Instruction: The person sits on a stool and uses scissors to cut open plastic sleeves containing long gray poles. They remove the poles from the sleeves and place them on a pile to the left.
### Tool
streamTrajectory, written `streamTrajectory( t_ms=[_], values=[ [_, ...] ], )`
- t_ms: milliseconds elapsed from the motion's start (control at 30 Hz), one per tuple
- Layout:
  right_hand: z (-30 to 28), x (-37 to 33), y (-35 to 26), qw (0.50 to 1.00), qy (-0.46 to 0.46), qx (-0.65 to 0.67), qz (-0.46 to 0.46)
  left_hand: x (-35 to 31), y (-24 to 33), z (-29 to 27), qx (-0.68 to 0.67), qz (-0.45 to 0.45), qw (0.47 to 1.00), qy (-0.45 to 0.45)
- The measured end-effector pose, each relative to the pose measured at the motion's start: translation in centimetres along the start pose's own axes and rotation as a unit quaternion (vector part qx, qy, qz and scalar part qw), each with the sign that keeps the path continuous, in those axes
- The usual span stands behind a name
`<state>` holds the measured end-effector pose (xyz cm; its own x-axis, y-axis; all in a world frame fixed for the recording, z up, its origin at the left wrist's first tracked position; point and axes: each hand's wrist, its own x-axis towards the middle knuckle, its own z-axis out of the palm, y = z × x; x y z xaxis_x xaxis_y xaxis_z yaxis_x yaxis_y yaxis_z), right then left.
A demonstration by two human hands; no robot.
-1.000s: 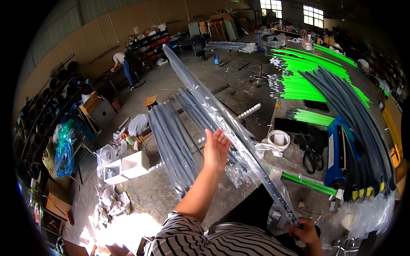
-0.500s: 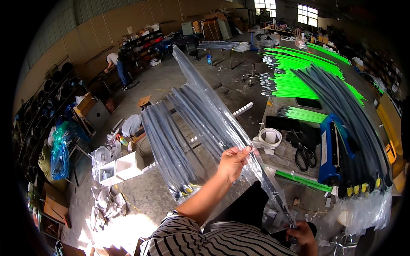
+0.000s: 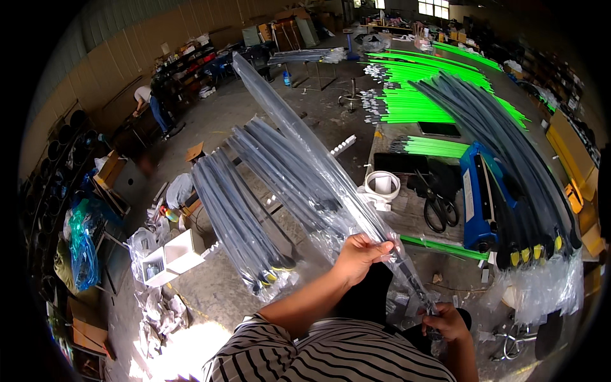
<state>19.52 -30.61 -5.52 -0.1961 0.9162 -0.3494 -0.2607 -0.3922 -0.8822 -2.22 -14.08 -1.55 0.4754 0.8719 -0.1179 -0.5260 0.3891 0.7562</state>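
A long clear plastic sleeve (image 3: 299, 140) with a dark rod inside its lower part slants across the middle, from the far left down toward my body. My left hand (image 3: 361, 258) is closed round it partway down, thumb on top. Near its close end my right hand (image 3: 447, 323) also grips it, where the plastic is bunched. Behind and left of it, two bundles of dark rods in clear sleeves, a left bundle (image 3: 232, 216) and a middle bundle (image 3: 286, 172), lie on a low support.
At right, a bench (image 3: 407, 223) bears a blue bag sealer (image 3: 477, 197), black scissors (image 3: 440, 210), a white tape roll (image 3: 382, 186), bright green rods (image 3: 420, 95) and bagged dark rods (image 3: 528, 165). White boxes (image 3: 184, 250) stand left. Another person (image 3: 153, 108) bends over a far table.
My left hand has slid down the sleeve toward my right hand, which has come up a little. The hands are closer together. The whole view has shifted slightly.
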Motion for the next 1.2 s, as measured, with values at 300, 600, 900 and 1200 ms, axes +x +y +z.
streamTrajectory(
  t_ms=[300,600,900,1200],
  values=[
    [-2.6,-1.9,-4.2,0.983,0.090,-0.132,-0.087,1.4,5.7,-2.2,0.083,0.175,0.981,0.031],
    [-4.4,-4.7,-2.6,0.915,0.338,0.051,-0.215,1.9,8.5,-5.4,0.017,0.166,0.982,0.088],
    [-1.8,-3.1,-4.8,0.810,0.498,0.192,-0.241,1.8,7.8,-6.4,0.012,0.188,0.978,0.086],
    [-1.8,-1.4,-3.2,0.813,0.512,-0.007,-0.276,1.7,8.0,-6.1,-0.011,0.179,0.983,0.042]
  ],
)
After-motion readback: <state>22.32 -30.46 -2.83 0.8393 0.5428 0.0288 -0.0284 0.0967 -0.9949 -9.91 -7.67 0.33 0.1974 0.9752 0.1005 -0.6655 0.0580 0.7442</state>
